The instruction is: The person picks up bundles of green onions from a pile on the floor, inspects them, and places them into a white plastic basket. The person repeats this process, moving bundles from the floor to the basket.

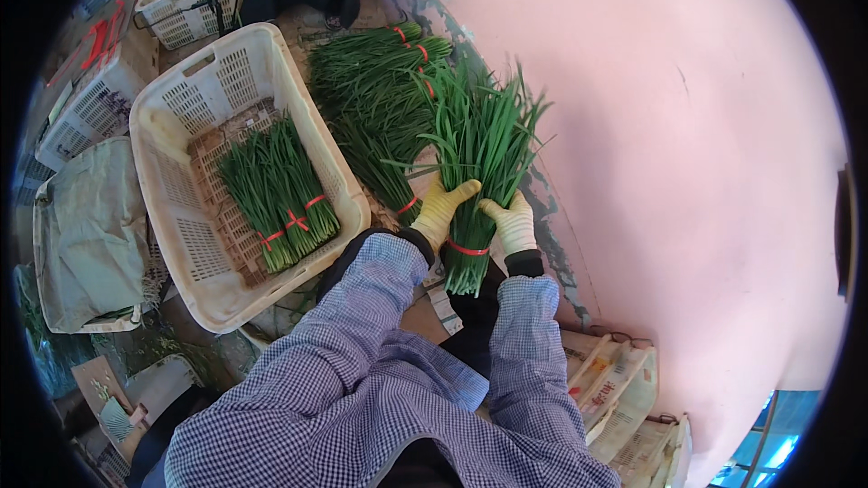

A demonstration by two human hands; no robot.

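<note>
Left hand (440, 211) and right hand (512, 220) wrapped round banded green bundle (480, 154), far-side fingers hidden, grip seemingly snug; bundle right of white crate's (167, 140) right edge, leaf tips pointed away, left hand nearer.

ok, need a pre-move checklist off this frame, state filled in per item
1. Both hands on the green bundle: ok, left hand and right hand grip opposite sides.
2. Red band in place: ok, around the lower stems, below the hands.
3. Band tightness: cannot tell.
4. Leaf tips gathered: not ok, splayed at the top.
5. Bundles in the crate banded: ok, three red bands show.
6. Back of the held bundle: cannot tell, hidden from this view.
</note>
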